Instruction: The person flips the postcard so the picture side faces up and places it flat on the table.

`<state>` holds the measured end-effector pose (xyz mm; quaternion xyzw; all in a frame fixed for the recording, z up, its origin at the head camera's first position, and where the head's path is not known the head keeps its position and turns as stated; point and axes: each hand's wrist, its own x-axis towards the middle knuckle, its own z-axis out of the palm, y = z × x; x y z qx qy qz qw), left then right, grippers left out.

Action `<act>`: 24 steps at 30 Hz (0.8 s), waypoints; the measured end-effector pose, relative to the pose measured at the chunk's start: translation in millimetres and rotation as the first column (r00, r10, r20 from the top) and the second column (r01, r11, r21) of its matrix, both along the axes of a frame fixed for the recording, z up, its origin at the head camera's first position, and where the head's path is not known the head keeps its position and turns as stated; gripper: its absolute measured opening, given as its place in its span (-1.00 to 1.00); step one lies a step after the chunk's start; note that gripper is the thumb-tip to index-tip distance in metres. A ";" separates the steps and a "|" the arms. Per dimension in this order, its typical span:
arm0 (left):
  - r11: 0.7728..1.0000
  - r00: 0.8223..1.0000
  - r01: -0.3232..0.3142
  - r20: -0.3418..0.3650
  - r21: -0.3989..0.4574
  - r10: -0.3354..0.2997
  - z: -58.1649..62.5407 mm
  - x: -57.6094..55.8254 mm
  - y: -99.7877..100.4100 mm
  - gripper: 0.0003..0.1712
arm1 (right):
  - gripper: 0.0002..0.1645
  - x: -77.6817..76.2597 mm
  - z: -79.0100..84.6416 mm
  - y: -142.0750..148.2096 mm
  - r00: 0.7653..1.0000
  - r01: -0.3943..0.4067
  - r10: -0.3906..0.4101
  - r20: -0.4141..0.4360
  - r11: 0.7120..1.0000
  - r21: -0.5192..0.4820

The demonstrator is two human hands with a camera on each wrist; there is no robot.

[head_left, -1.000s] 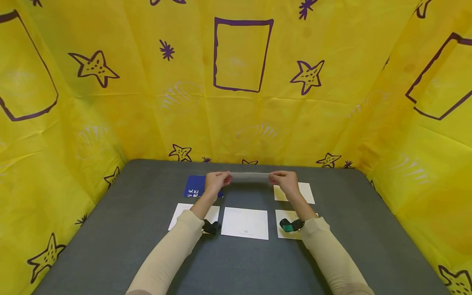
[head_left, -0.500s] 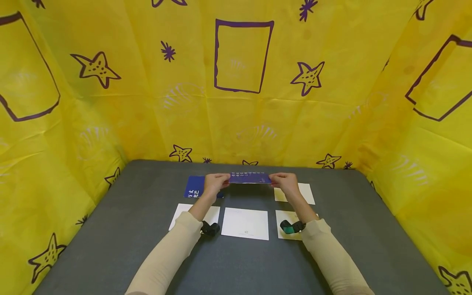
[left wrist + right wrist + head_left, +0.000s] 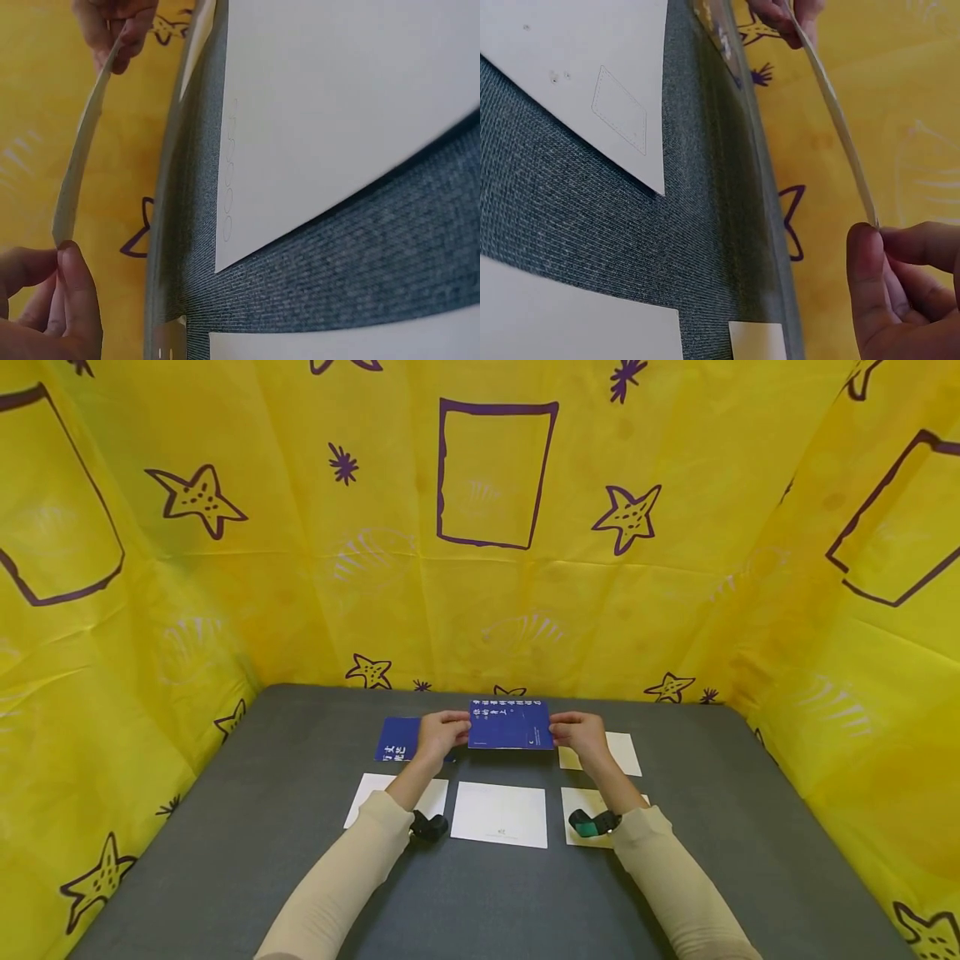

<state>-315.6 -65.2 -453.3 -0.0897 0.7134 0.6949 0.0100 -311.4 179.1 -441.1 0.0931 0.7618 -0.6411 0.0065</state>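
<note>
A blue postcard (image 3: 512,731) with white lettering is held up above the far part of the table, its printed side toward the head camera. My left hand (image 3: 441,735) pinches its left edge between thumb and fingers. At the opposite edge, my right hand (image 3: 583,735) pinches it the same way. Both wrist views show the card (image 3: 79,161) nearly edge-on, its pale back visible, gripped at each end. Behind the left hand lies another blue card (image 3: 396,737), partly covered by that hand. A white card (image 3: 621,750) lies partly hidden behind the right hand.
On the grey table (image 3: 480,902), a nearer row holds a left white card (image 3: 363,797), a middle white card (image 3: 498,814) and a right cream card (image 3: 588,800). Forearms partly cover the outer two. A yellow patterned cloth (image 3: 480,593) encloses the back and sides.
The held card has turned from nearly edge-on, with a pale side showing, to its blue lettered face toward the head camera. Both hands keep their grip and have barely moved.
</note>
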 end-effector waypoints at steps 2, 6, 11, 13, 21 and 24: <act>1.000 1.000 0.001 0.005 0.003 -0.001 0.2 0.5 0.8 -0.74 | -0.67 0.1 -0.7 -0.5 1.000 -0.001 0.001 -0.004 1.000 -0.009; 1.000 1.000 -0.002 0.010 0.004 0.002 -0.1 0.4 1.9 -0.73 | -0.64 0.5 -2.2 0.0 1.000 -0.008 0.008 0.003 1.000 -0.022; 1.000 1.000 0.002 0.011 -0.022 -0.001 -2.6 -0.8 2.2 -0.73 | -0.63 0.2 -3.3 0.3 0.999 -0.012 0.014 0.041 0.999 -0.034; 0.999 1.000 0.005 0.013 -0.036 -0.004 -3.3 -0.9 2.2 -0.73 | -0.63 -0.1 -3.8 0.4 0.998 -0.014 0.015 0.056 0.999 -0.032; 0.999 0.999 0.017 0.042 -0.044 -0.016 -4.4 -0.6 3.3 -0.72 | -0.64 -1.3 -6.0 1.0 0.997 -0.010 0.012 0.083 1.000 -0.016; 0.998 0.999 0.025 0.047 -0.055 -0.022 -4.3 -0.8 3.6 -0.71 | -0.66 -1.8 -6.9 1.0 0.996 -0.003 0.003 0.091 1.000 -0.007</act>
